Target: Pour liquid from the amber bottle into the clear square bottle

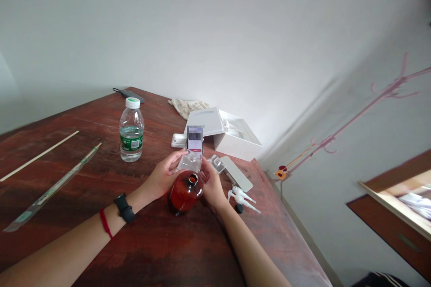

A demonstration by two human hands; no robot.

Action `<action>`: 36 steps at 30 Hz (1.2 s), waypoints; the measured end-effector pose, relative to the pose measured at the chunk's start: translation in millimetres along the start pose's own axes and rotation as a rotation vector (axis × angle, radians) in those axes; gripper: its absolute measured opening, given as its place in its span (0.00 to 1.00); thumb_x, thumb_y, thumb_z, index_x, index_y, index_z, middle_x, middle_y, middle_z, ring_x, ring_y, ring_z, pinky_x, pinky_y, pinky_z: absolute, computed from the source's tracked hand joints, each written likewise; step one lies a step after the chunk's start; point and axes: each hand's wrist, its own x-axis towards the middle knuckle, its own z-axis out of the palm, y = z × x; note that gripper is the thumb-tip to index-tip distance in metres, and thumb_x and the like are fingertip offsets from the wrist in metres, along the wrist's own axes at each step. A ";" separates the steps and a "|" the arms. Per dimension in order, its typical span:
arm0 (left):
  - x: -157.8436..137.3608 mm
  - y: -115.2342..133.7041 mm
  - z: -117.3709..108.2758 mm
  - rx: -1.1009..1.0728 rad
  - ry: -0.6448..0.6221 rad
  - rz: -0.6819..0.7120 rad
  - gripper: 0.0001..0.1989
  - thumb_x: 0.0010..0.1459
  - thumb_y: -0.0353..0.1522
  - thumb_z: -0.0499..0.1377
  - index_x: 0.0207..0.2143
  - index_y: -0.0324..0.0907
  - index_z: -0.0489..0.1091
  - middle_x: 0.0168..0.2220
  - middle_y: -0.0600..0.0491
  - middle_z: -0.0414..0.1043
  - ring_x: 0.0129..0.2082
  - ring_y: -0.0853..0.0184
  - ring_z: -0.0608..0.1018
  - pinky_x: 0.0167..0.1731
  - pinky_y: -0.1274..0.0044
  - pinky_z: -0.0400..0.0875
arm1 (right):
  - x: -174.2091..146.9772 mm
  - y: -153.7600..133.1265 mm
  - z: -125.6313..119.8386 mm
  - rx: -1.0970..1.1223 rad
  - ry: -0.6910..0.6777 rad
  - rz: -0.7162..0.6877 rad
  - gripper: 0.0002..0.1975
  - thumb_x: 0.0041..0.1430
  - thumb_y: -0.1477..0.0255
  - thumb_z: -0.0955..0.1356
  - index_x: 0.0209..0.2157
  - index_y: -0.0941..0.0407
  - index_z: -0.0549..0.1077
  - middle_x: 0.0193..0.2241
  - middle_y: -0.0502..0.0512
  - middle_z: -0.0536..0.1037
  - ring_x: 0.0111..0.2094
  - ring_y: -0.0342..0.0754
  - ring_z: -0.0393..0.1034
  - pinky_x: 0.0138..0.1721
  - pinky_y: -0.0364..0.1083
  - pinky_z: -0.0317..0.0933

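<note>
We have the clear plastic piece between our two hands, just beyond the amber bottle and in front of the phone; our left hand is half curled, its fingers along the piece's left edge and its thumb low behind the bottle, so we judge that it has hold of the piece; our right hand is partly curled at the opposite edge, but its fingertips are too hidden for us to tell whether it grips or only touches; the piece spans the gap from hand to hand, its broad side running left to right, and neither hand is clearly nearer to it; the bottle stands upright on the tabletop, its long axis vertical and its uncapped neck upward, to the right of our left hand and to the left of our right hand; we cannot tell whether either hand touches its glass; to the right of our right hand lie the white pump heads, with a black cap just beside them
</note>
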 end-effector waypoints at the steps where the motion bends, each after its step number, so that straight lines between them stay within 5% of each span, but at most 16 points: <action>1: -0.2 0.0 0.1 0.000 -0.008 -0.001 0.36 0.51 0.45 0.76 0.57 0.41 0.70 0.67 0.37 0.68 0.66 0.44 0.72 0.65 0.57 0.68 | -0.1 0.1 -0.1 0.001 -0.004 -0.001 0.46 0.45 0.69 0.83 0.65 0.51 0.69 0.61 0.63 0.77 0.64 0.63 0.72 0.68 0.65 0.61; 24: -1.4 6.5 -1.2 0.034 -0.023 -0.030 0.37 0.49 0.47 0.76 0.57 0.41 0.72 0.64 0.37 0.72 0.65 0.43 0.73 0.62 0.56 0.72 | -3.8 -8.1 -5.9 -0.049 0.029 -0.050 0.38 0.43 0.72 0.83 0.57 0.50 0.73 0.57 0.60 0.78 0.60 0.60 0.73 0.62 0.58 0.69; 36: -3.3 13.2 -2.9 0.111 -0.063 0.004 0.22 0.62 0.46 0.67 0.52 0.42 0.78 0.54 0.44 0.82 0.55 0.49 0.82 0.57 0.61 0.77 | -7.3 -20.3 -6.7 0.018 0.083 -0.074 0.33 0.48 0.66 0.83 0.54 0.49 0.71 0.58 0.61 0.77 0.61 0.62 0.73 0.60 0.60 0.72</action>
